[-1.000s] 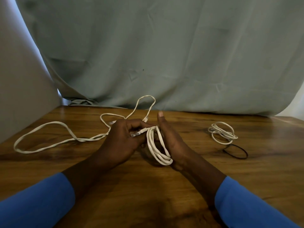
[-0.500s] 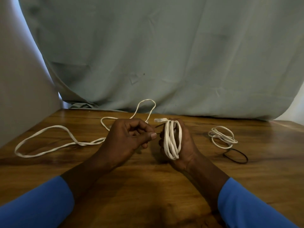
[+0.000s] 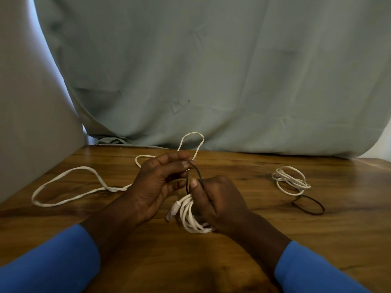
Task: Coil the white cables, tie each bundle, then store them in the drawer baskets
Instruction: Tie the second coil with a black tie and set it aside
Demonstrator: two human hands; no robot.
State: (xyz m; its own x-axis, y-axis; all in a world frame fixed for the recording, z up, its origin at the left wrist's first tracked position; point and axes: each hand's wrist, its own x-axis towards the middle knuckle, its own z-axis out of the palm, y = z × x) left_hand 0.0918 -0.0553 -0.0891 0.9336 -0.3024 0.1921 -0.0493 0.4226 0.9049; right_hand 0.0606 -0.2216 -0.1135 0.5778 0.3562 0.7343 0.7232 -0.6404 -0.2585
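My right hand [image 3: 218,199] gripping coil [image 3: 188,216] near middle of table [image 3: 254,240], thumb pinning black band [image 3: 193,174]. My left hand [image 3: 156,185] pinching band's far end. Loose cable [image 3: 69,197] lying left, second coil [image 3: 292,180] sitting far right.

Glossy wooden table [image 3: 275,240], matt cloth curtain [image 3: 211,70] (creased), perhaps smooth-plastic white cable [image 3: 63,199].

White coil [image 3: 189,216], black band [image 3: 198,172] perhaps looped

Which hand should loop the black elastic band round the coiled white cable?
Probably left: the left hand pinches the top of the thin black elastic band, while the right hand is occupied gripping the coiled white cable bundle.
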